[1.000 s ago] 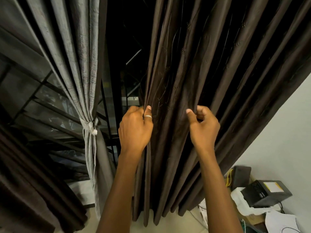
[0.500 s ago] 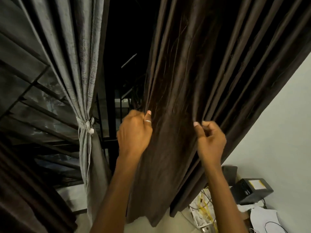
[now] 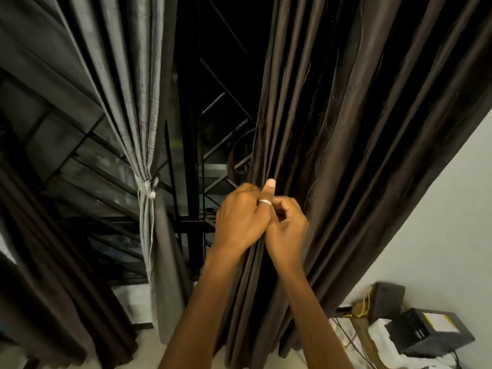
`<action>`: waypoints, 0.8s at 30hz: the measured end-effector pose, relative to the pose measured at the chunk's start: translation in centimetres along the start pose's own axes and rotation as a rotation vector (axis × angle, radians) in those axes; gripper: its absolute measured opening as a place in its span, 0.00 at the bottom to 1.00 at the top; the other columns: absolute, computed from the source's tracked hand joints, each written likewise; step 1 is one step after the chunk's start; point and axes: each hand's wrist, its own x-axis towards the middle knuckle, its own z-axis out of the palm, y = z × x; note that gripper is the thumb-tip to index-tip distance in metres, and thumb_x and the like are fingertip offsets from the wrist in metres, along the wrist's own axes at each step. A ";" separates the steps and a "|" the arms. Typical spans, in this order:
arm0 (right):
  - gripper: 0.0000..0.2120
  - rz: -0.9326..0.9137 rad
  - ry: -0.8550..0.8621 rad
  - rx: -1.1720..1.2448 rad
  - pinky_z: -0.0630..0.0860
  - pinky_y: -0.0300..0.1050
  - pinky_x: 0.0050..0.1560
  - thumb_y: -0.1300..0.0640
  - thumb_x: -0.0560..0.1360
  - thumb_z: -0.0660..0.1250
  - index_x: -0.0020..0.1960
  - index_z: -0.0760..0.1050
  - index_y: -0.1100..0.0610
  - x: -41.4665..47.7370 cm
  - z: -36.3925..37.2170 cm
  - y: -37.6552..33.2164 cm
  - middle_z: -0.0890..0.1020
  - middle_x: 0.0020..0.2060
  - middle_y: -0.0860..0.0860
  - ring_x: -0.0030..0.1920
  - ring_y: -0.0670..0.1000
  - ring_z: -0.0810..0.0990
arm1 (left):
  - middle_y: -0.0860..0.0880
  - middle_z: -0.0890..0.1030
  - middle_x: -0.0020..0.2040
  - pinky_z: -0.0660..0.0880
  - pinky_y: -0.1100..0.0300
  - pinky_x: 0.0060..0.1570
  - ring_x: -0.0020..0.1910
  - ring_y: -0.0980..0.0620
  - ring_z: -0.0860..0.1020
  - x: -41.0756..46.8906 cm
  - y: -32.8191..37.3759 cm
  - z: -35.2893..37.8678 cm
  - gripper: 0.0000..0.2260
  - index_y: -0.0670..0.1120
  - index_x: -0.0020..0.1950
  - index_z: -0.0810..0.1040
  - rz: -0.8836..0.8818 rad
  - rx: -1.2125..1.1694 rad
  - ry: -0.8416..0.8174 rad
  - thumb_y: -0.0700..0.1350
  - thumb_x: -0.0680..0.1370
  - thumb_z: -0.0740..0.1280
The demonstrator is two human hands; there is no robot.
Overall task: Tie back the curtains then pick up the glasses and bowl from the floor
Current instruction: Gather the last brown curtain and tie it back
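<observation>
The tops of all the curtains run out of frame, and the fingertips of both hands are buried in cloth, so how many folds each takes cannot be told. Three curtains show. The dark brown curtain hangs centre and right in long, glossy pleats, loose. The grey curtain to its left is cinched by one white tie. A second brown curtain is cut off at the lower left. The left hand, one ring on its raised thumb, and the right hand touch each other, both curled round the dark brown curtain's gathered edge. A black box sits by the wall.
</observation>
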 end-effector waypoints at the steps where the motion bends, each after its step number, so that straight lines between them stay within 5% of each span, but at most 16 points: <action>1: 0.08 -0.004 0.002 0.016 0.76 0.40 0.37 0.65 0.78 0.69 0.42 0.80 0.58 0.0 -0.5 0.2 0.80 0.38 0.51 0.38 0.48 0.80 | 0.53 0.75 0.34 0.73 0.55 0.32 0.32 0.55 0.76 -0.3 0.9 0.0 0.32 0.48 0.32 0.74 -0.006 0.056 0.023 0.71 0.78 0.50; 4: 0.13 -0.010 -0.021 0.078 0.71 0.38 0.32 0.62 0.80 0.67 0.37 0.76 0.58 -0.1 -1.7 0.3 0.76 0.33 0.49 0.32 0.45 0.75 | 0.52 0.72 0.27 0.66 0.58 0.29 0.28 0.51 0.75 -0.6 3.7 0.4 0.31 0.47 0.28 0.69 -0.042 0.265 0.095 0.71 0.77 0.57; 8: 0.13 -0.031 -0.074 0.086 0.68 0.35 0.32 0.65 0.80 0.68 0.37 0.79 0.58 0.3 -3.5 0.4 0.76 0.32 0.50 0.31 0.43 0.73 | 0.47 0.79 0.36 0.72 0.53 0.36 0.40 0.42 0.81 -1.1 5.8 2.0 0.22 0.46 0.33 0.71 -0.101 0.360 0.155 0.58 0.82 0.59; 12: 0.07 -0.057 -0.276 0.053 0.74 0.34 0.38 0.65 0.77 0.70 0.46 0.86 0.56 1.3 -6.7 0.4 0.82 0.38 0.49 0.38 0.44 0.80 | 0.44 0.81 0.41 0.68 0.53 0.38 0.43 0.40 0.80 -1.8 6.3 2.6 0.21 0.48 0.34 0.69 -0.160 0.313 0.199 0.58 0.83 0.58; 15: 0.07 -0.171 -0.064 -0.008 0.74 0.28 0.46 0.60 0.76 0.74 0.54 0.86 0.56 2.3 -9.4 0.0 0.84 0.47 0.48 0.46 0.41 0.82 | 0.48 0.77 0.34 0.66 0.55 0.34 0.37 0.42 0.77 -2.0 6.1 2.5 0.23 0.48 0.31 0.67 -0.161 0.333 0.207 0.59 0.83 0.58; 18: 0.17 -0.116 0.242 -0.095 0.77 0.36 0.46 0.51 0.75 0.76 0.61 0.80 0.56 3.8 -11.1 0.2 0.77 0.56 0.48 0.50 0.45 0.79 | 0.51 0.72 0.29 0.62 0.57 0.29 0.29 0.47 0.72 -1.9 5.6 2.5 0.25 0.47 0.29 0.65 -0.144 0.315 0.199 0.58 0.83 0.59; 21: 0.30 -0.004 0.140 -0.170 0.75 0.38 0.54 0.44 0.73 0.77 0.69 0.72 0.54 5.8 -11.2 0.2 0.74 0.62 0.48 0.58 0.44 0.76 | 0.51 0.71 0.27 0.60 0.58 0.27 0.27 0.51 0.71 -1.5 5.0 2.5 0.25 0.47 0.29 0.66 -0.127 0.271 0.180 0.58 0.83 0.59; 24: 0.25 0.009 0.046 -0.201 0.77 0.41 0.55 0.49 0.75 0.75 0.68 0.73 0.54 7.5 -10.5 0.8 0.78 0.60 0.48 0.54 0.45 0.78 | 0.50 0.71 0.27 0.63 0.58 0.27 0.26 0.50 0.71 -1.0 4.5 2.5 0.25 0.46 0.29 0.66 -0.126 0.236 0.163 0.58 0.83 0.60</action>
